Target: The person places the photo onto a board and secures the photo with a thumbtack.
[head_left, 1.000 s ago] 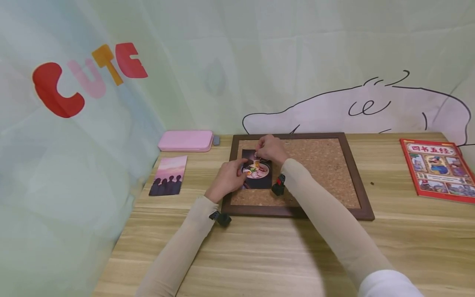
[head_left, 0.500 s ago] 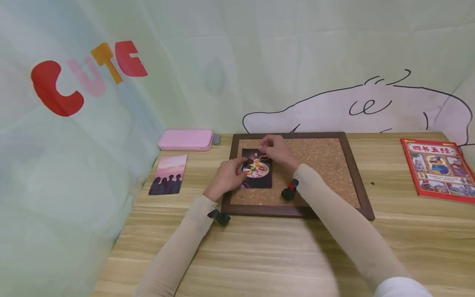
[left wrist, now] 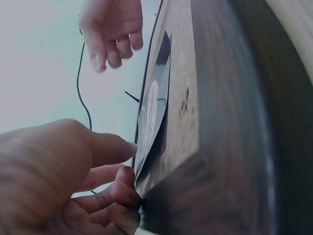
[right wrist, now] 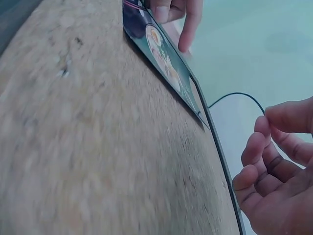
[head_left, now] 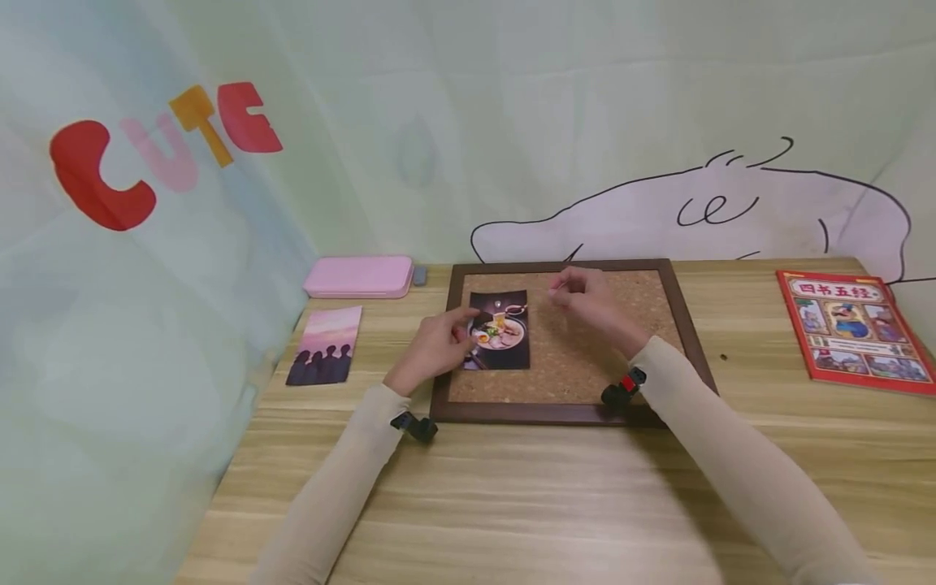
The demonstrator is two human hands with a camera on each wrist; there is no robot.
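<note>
At the far left of the frame a sunset card [head_left: 326,344] lies flat on the wooden surface [head_left: 512,504], with a pink case [head_left: 358,276] behind it against the cloth wall. Left of centre, the left hand [head_left: 433,348] rests at the left edge of the cork board [head_left: 585,357], its fingers [left wrist: 113,149] loosely curled and the tips touching the left edge of the food photo [head_left: 500,330]; that grip presses the picture rather than wrapping round it. The photo lies flat in the upper left part of the cork, a small pin [head_left: 498,304] showing near its top edge. Right of it, the right hand [head_left: 582,296] hovers just above the bare cork, apart from the photo, fingers [right wrist: 254,161] curled inward with thumb near the forefinger; whether that grip pinches anything cannot be told. At the far right lies a red book [head_left: 855,333].
</note>
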